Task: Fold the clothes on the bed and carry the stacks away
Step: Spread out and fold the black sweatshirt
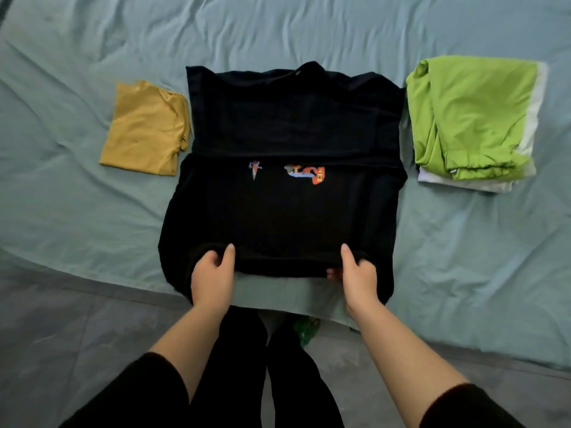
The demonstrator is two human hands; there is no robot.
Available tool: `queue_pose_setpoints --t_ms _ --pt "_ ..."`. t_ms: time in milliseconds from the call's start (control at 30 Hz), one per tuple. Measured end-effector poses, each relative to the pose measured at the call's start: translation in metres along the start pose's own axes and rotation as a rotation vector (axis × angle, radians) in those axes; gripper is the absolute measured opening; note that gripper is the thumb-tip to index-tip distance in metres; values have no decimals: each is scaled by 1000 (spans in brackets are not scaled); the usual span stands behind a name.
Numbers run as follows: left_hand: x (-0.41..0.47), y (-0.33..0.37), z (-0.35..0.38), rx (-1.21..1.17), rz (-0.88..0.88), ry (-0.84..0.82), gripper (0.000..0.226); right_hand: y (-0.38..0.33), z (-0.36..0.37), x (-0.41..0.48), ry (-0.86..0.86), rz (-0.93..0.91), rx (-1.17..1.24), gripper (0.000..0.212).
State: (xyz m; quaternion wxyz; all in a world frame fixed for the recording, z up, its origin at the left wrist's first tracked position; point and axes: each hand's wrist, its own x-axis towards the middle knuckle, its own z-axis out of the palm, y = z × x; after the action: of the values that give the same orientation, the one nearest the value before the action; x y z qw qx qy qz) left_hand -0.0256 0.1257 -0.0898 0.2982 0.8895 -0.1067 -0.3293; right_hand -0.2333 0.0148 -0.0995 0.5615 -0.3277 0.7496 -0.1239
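A black shirt point(287, 211) with a small coloured print lies on the bed in front of me, its sides folded in. My left hand point(213, 278) grips its near hem on the left, thumb on top and fingers underneath. At the right of the same hem my right hand point(358, 278) grips in the same way, and the near edge is lifted off the sheet. To the left lies a folded mustard shirt point(145, 128). On the right, a folded lime-green garment point(469, 115) sits on a folded white one point(531, 118).
The bed is covered by a wrinkled pale teal sheet point(77, 196) whose near edge runs across the view below my hands. Grey floor point(61, 335) shows beneath it, with my dark trouser legs and a bit of green by my feet.
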Motion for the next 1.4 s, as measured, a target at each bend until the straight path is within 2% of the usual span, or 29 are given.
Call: queue_pose_setpoints --t_ms 67,133,200,267,300,400,467,567,667,767,800,867,933,967,1033,1133,1233,1300,1333,1400 --pt "32 22 6 146 100 -54 47 -24 10 21 -122 -65 -31 38" --pt "61 36 14 350 150 -183 42 -35 16 44 -260 -141 -251 47" --pt "87 40 20 606 252 -322 40 -34 15 66 -286 -291 -747 55" --pt "109 36 20 923 454 -415 38 -27 11 79 -211 -600 -1374 62" --pt "120 34 19 1063 581 -438 36 -23 8 84 -191 -761 -1580 69" --pt "149 35 9 1321 961 -435 36 -24 -8 101 -196 -1079 -1863 86" --pt "169 44 4 1415 1058 -414 42 -36 -20 115 -193 -1148 -1955 86" --pt "189 56 1 1412 984 -426 55 -49 -18 122 -230 -1103 -1946 80" --pt "192 62 8 1278 856 -425 69 -50 3 116 -71 -926 -1660 69" --pt "199 64 14 1241 792 -538 43 -53 18 121 49 -771 -1582 52" --pt "202 66 14 1255 807 -580 37 -57 19 124 26 -769 -1606 42" --pt "212 73 10 1309 900 -561 35 -72 19 131 -63 -779 -1666 31" --pt "226 89 4 1322 1019 -461 37 -98 14 140 -127 -807 -1737 41" --pt "235 101 1 1311 1081 -403 37 -116 12 146 -98 -847 -1750 44" --pt "256 131 -2 1254 1155 -320 40 -157 13 158 36 -924 -1750 41" --pt "290 178 0 1180 1124 -245 45 -215 31 177 216 -1012 -1736 37" --pt "315 196 10 1225 971 -284 31 -234 55 194 272 -901 -1671 35" --pt "322 194 17 1214 856 -360 27 -228 67 202 209 -732 -1608 41" --pt "324 191 18 1183 836 -374 27 -222 70 205 182 -676 -1585 43" --pt "328 184 19 1126 879 -350 27 -212 74 210 202 -681 -1556 41"
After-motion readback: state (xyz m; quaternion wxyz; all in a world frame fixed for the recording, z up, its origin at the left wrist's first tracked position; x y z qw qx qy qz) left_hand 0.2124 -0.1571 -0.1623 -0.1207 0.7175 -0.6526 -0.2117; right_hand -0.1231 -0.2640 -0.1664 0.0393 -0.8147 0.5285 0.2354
